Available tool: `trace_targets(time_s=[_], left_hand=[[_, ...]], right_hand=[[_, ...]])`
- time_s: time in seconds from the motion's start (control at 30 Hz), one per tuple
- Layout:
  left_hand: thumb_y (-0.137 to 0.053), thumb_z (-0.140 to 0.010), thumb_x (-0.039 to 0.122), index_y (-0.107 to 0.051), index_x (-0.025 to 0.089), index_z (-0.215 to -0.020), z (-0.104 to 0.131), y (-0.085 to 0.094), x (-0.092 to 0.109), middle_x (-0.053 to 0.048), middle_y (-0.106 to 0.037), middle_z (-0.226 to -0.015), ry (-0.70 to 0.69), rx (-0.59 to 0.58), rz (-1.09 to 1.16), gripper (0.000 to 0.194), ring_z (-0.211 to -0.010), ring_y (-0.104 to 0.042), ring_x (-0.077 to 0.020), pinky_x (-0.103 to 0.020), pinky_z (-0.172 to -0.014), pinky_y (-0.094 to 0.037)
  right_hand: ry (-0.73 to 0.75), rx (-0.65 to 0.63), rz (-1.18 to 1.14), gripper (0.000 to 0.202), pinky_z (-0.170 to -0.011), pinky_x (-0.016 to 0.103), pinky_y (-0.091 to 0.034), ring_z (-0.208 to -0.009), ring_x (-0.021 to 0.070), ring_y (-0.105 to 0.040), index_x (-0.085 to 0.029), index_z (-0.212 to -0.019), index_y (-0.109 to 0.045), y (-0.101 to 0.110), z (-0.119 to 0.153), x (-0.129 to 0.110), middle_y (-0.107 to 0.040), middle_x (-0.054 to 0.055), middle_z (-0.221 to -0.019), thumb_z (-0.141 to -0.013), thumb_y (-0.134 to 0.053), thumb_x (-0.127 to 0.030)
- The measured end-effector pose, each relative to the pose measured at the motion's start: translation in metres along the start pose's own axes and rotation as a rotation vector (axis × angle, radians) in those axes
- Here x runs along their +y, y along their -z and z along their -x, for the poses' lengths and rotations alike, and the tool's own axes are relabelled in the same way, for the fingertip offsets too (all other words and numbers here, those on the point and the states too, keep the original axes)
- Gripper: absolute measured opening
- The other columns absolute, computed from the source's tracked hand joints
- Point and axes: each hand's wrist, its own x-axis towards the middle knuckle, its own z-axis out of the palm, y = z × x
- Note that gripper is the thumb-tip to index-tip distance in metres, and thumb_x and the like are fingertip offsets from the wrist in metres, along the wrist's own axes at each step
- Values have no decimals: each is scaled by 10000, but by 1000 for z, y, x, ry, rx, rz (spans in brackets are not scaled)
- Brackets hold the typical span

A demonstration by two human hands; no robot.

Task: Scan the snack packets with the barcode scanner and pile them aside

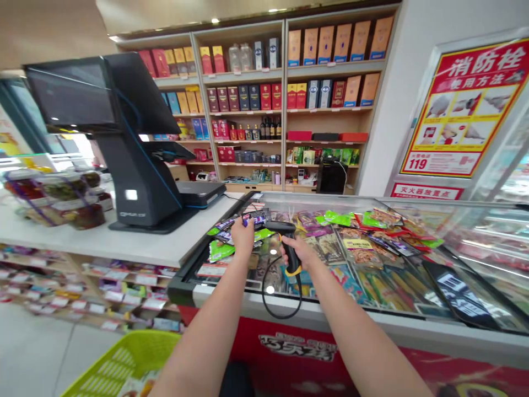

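My right hand (pixel 301 251) is wrapped round the handle of a black and yellow barcode scanner (pixel 281 226), its head pointing left. A looped black cable (pixel 266 306) hangs from the scanner's grip. In my left hand (pixel 243 237) is a dark purple snack packet (pixel 259 219), pinched just in front of the scanner's head. Green and dark packets (pixel 221 251) lie beside and below that hand on the glass top of a chest freezer (pixel 206 295). More snack packets (pixel 343 219) are spread on the glass beyond and to the right of the scanner.
A checkout terminal (pixel 140 149) stands on the white counter (pixel 165 242) at left, near several jars (pixel 64 187). A lime-green basket (pixel 128 358) holding packaged goods is at lower left. Shelves (pixel 285 71) of boxed goods line the back. A black sign (pixel 458 295) lies on the freezer's right.
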Motion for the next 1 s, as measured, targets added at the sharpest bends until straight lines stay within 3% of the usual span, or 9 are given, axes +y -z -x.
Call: trace_targets(time_s=[0.13,0.23,0.43,0.57,0.7,0.8,0.9,1.0], left_hand=[[-529,-805,360,-669,181,-870,-22,33,-34,-103,-715,-874,75,70,-43,236,-849,-650,-256,-344,-781,-473],[-524,-822,379,-670,188,-942,-34,46,-54,-137,-716,-961,132,57,-98,269,-932,-657,-288,-377,-809,-475],[-607,-775,360,-519,190,-1301,-43,40,-73,-200,-653,-1199,211,-114,-232,560,-1164,-570,-379,-558,-939,-410],[-591,-781,343,-449,204,-1378,-38,36,-73,-207,-521,-1385,155,-107,-278,630,-1258,-489,-378,-574,-968,-399],[-559,-824,394,-478,207,-1357,-31,37,-63,-195,-398,-1487,72,-24,-291,571,-1312,-426,-363,-562,-995,-389],[-551,-843,385,-515,199,-1314,-24,31,-44,-184,-406,-1475,-35,5,-251,508,-1322,-418,-346,-542,-1006,-387],[-574,-839,347,-562,199,-1253,-8,10,-14,-164,-463,-1420,-145,-47,-195,440,-1301,-448,-325,-500,-991,-416],[-590,-833,306,-602,208,-1201,21,-22,21,-146,-536,-1344,-227,-178,-169,381,-1258,-498,-299,-456,-959,-445]], right_hand=[[-38,-64,12,461,-366,223,-429,-368,92,-500,-186,-850,-537,-40,-18,13,-570,-68,-489,-599,-768,-497],[-61,-79,20,464,-363,225,-431,-364,93,-502,-186,-833,-535,-62,-28,22,-568,-71,-485,-586,-774,-498],[-82,-82,35,486,-364,224,-439,-371,97,-517,-189,-840,-524,-83,-48,38,-579,-70,-491,-575,-783,-503],[-73,-72,30,461,-361,228,-440,-364,101,-519,-190,-839,-529,-85,-54,40,-568,-72,-478,-593,-771,-495],[-59,-30,8,453,-360,229,-442,-360,97,-509,-185,-826,-540,-75,-47,36,-565,-67,-473,-588,-770,-494],[-24,24,-17,455,-360,230,-441,-363,97,-507,-184,-831,-549,-53,-31,28,-573,-63,-484,-584,-774,-492],[4,110,-35,456,-354,231,-434,-359,97,-503,-181,-834,-556,-22,-7,19,-575,-61,-496,-582,-779,-489],[48,213,-38,470,-347,222,-426,-360,97,-502,-177,-849,-566,16,22,8,-570,-61,-495,-580,-786,-492]])
